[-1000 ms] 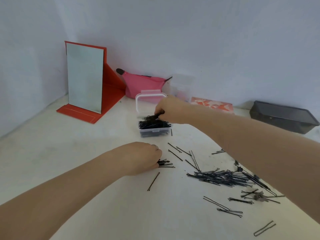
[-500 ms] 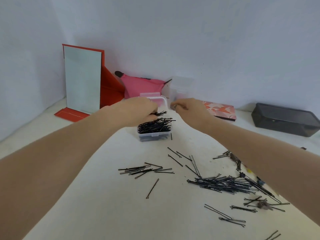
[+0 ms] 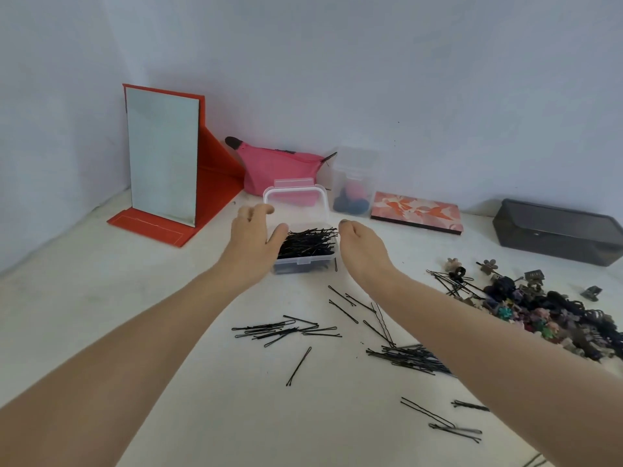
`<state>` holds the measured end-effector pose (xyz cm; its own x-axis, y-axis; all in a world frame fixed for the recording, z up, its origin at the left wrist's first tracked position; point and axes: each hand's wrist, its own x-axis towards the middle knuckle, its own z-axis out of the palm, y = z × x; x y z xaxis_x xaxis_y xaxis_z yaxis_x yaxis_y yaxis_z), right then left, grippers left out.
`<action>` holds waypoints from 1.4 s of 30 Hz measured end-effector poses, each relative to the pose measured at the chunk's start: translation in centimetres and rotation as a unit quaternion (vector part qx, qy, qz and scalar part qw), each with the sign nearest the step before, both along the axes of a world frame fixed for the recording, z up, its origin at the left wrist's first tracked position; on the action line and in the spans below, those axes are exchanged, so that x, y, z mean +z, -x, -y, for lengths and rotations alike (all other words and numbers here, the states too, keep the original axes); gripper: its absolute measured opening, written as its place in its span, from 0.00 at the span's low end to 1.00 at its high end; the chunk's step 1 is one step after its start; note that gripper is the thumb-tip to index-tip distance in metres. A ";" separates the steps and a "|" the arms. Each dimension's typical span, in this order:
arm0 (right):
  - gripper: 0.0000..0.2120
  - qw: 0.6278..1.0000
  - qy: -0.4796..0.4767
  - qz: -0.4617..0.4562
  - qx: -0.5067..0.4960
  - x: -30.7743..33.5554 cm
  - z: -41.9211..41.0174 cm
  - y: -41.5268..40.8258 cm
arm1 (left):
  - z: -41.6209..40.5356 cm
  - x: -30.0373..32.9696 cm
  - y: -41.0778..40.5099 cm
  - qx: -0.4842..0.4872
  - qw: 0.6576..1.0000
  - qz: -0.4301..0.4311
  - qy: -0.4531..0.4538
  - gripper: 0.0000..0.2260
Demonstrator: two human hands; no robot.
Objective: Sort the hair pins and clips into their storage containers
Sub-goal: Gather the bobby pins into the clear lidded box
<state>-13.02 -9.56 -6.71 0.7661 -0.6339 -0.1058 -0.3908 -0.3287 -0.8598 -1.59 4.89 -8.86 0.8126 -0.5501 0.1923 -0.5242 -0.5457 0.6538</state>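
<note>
A small clear box (image 3: 305,264) with its lid (image 3: 296,205) hinged up stands at the middle of the white table, heaped with black hair pins (image 3: 308,242). My left hand (image 3: 254,239) is at the box's left side, fingers relaxed, thumb by the pins. My right hand (image 3: 362,246) hovers at the box's right side with loosely curled fingers, holding nothing. Loose pins lie in a small bunch (image 3: 286,328) and a larger pile (image 3: 409,358) nearer me. A heap of small hair clips (image 3: 539,308) lies at the right.
A standing mirror in a red case (image 3: 161,163) is at the back left. A pink pouch (image 3: 276,166), a tall clear container (image 3: 354,187), a flat patterned case (image 3: 416,212) and a dark closed box (image 3: 556,230) line the wall.
My left hand went from the loose pins up to the box and left a bunch in it. My right hand drew back from over the box to its right side. The view tilted right.
</note>
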 end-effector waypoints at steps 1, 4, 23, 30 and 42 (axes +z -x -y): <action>0.17 1.000 -0.007 -0.005 0.005 -0.2 -0.4 -0.1 | 0.2 -0.4 0.6 0.015 0.999 -0.046 0.016 0.20; 0.18 0.998 -0.004 -0.024 0.063 -0.6 -1.7 -0.5 | 1.0 -1.4 1.9 0.018 0.994 -0.100 0.041 0.21; 0.25 0.970 0.206 0.009 0.126 -1.6 0.6 3.4 | -2.1 0.0 3.8 -0.005 0.991 -0.134 -0.016 0.33; 0.31 0.906 0.332 -0.157 0.210 -4.6 0.0 10.5 | -7.6 -3.5 12.5 -0.132 0.941 0.036 -0.309 0.53; 0.22 0.996 0.082 0.023 0.025 -3.2 -1.4 15.6 | -2.1 -3.0 14.5 -0.240 0.950 -0.002 -0.201 0.41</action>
